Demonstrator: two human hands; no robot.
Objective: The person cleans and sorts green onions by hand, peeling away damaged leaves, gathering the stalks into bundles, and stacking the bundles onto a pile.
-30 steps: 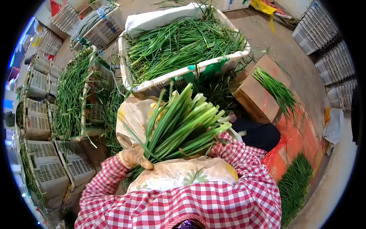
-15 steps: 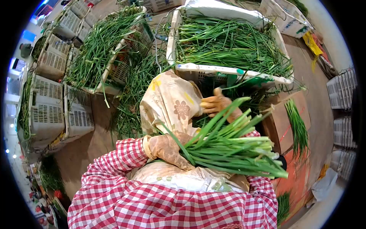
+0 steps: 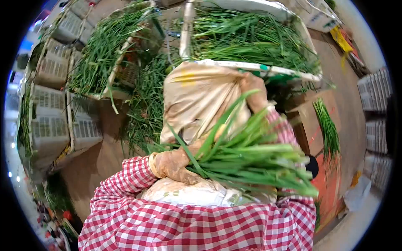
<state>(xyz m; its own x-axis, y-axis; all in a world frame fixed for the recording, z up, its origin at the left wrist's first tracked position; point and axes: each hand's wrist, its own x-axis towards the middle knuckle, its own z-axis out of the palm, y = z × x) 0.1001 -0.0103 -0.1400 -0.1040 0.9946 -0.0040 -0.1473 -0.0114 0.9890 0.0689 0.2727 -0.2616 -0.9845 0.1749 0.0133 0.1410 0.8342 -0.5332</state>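
Observation:
My left hand (image 3: 173, 165), in a soiled tan glove, is closed around a bunch of garlic chives (image 3: 255, 163) lying across my lap. Their pale stem ends point right and are blurred by motion. Beyond the bunch, my right hand (image 3: 253, 90), also gloved, grips the edge of a beige cloth apron (image 3: 192, 100) that covers my knee. Folds in the cloth run toward that hand, and its fingertips are partly hidden. A white crate (image 3: 293, 75) heaped with chives (image 3: 251, 39) stands just ahead of the apron.
Another chive-filled crate (image 3: 115, 77) stands at left, with loose chives (image 3: 146, 104) on the floor beside it. Stacked white crates (image 3: 50, 121) line the far left. A small bunch (image 3: 326, 129) lies on cardboard at right, near grey stacked crates (image 3: 372, 94).
My right hand went from open fingers above the bunch to gripping the apron, which is now pulled taut and spread wider. The left hand keeps its hold on the chives, slightly further left.

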